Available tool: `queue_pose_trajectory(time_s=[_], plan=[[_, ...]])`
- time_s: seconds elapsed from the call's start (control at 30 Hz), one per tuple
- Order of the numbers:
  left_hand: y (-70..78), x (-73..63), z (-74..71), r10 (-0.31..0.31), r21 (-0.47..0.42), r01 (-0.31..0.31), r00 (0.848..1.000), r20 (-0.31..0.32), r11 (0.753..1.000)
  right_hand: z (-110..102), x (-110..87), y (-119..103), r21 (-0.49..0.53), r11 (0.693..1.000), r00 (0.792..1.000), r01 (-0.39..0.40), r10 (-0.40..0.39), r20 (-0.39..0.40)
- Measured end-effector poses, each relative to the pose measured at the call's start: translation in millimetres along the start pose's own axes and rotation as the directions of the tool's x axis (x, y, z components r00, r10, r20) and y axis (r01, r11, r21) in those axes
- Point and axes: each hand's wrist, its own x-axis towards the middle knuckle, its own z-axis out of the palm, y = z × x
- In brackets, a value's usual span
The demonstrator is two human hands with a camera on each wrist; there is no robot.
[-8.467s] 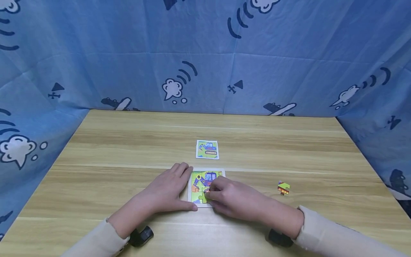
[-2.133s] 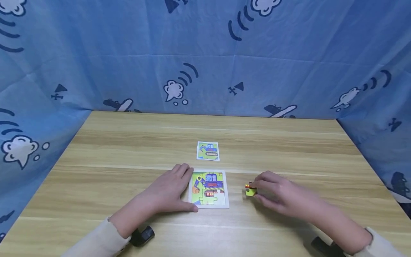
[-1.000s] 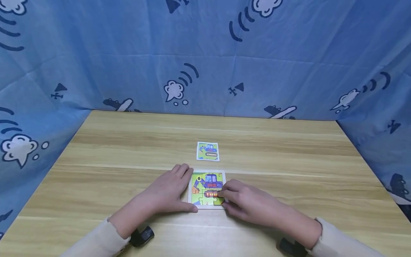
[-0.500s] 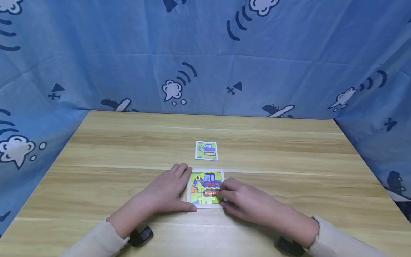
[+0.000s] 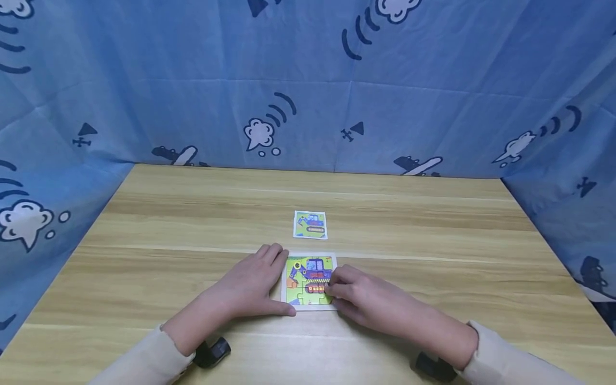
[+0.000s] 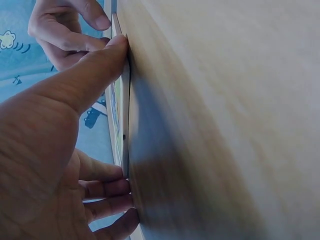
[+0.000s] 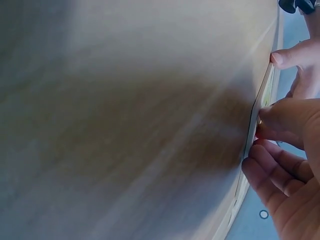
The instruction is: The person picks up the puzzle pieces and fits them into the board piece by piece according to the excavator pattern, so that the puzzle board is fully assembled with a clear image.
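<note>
A white-framed jigsaw puzzle [image 5: 308, 308] with an excavator picture lies on the table in front of me. My left hand [image 5: 252, 280] spans its left side, thumb on the near edge and fingers at the far left corner; the left wrist view shows the thumb [image 6: 117, 47] right on the frame's edge. At the lower right of the picture, my right hand [image 5: 361, 294] pinches a puzzle piece, largely hidden by the fingertips. Only a bit of red shows between those fingers in the right wrist view, where the frame's edge [image 7: 254, 112] runs beside them.
Beyond the puzzle lies a small square card [image 5: 310, 224] with the same excavator picture. The wooden table [image 5: 433, 224] meets a blue patterned cloth [image 5: 308, 80] at its back and sides. Dark wrist devices [image 5: 212, 353] sit under both wrists.
My right hand first worked in the puzzle, then brought the yellow-green and red piece from the right to its lower right corner. Lately it has barely moved. The left hand has stayed put.
</note>
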Motion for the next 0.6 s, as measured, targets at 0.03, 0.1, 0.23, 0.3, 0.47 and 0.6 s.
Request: queue_pose_trajectory(time_s=[0.03, 0.1, 0.23, 0.3, 0.47, 0.6], plan=[[-0.2, 0.0, -0.2, 0.000, -0.002, 0.000, 1.000, -0.001, 1.000, -0.6, 0.4, -0.2, 0.005, 1.000, 1.000, -0.004, 0.004, 0.006], [-0.4, -0.4, -0.7, 0.005, -0.003, -0.005, 1.000, -0.002, 1.000, -1.2, 1.1, -0.7, 0.019, 1.000, 1.000, -0.018, 0.017, 0.016], [-0.8, -0.7, -1.1, 0.015, 0.003, -0.015, 1.000, 0.001, 1.000, -1.1, 1.1, -0.7, 0.047, 0.998, 0.998, -0.051, 0.050, 0.027], [-1.0, -0.7, -1.4, 0.020, 0.005, -0.020, 1.000, 0.002, 1.000, -0.8, 0.7, 0.6, 0.056, 0.996, 0.997, -0.065, 0.063, 0.036], [-1.0, -1.0, -3.1, 0.022, 0.009, -0.022, 1.000, 0.004, 1.000, -3.3, 2.2, 8.8, 0.039, 0.988, 0.985, -0.152, 0.148, 0.093], [-1.0, -0.3, -3.6, 0.014, 0.017, -0.014, 1.000, 0.007, 1.000, -6.1, 6.0, 16.8, 0.041, 0.968, 0.961, -0.246, 0.238, 0.144]])
